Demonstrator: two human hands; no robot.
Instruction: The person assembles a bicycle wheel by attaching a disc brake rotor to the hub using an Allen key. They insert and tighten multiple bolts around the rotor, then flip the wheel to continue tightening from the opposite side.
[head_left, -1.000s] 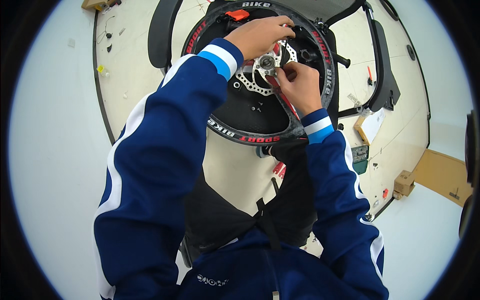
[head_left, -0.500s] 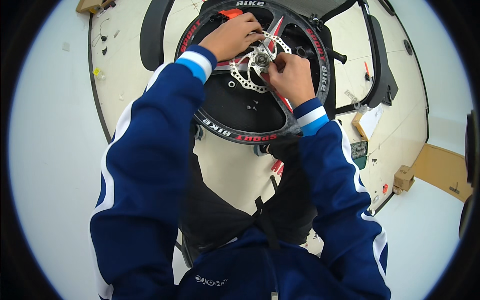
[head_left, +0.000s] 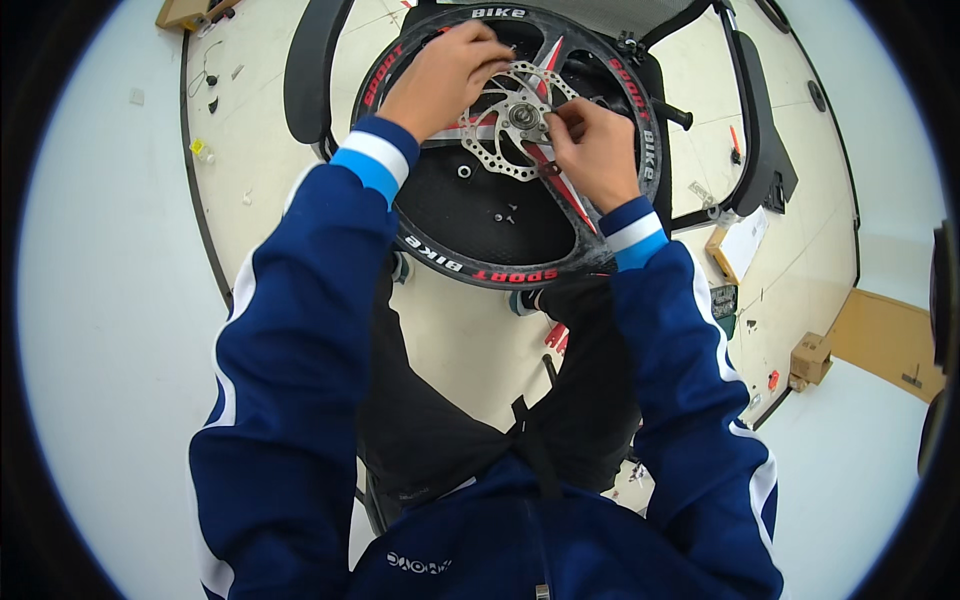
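Two hands (head_left: 520,110) on brake disc (head_left: 512,120)

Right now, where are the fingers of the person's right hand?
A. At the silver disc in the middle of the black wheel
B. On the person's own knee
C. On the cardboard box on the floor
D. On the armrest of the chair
A: the right hand pinches at the edge of the silver disc by the hub of the black wheel, while the left hand rests on the wheel's upper part.
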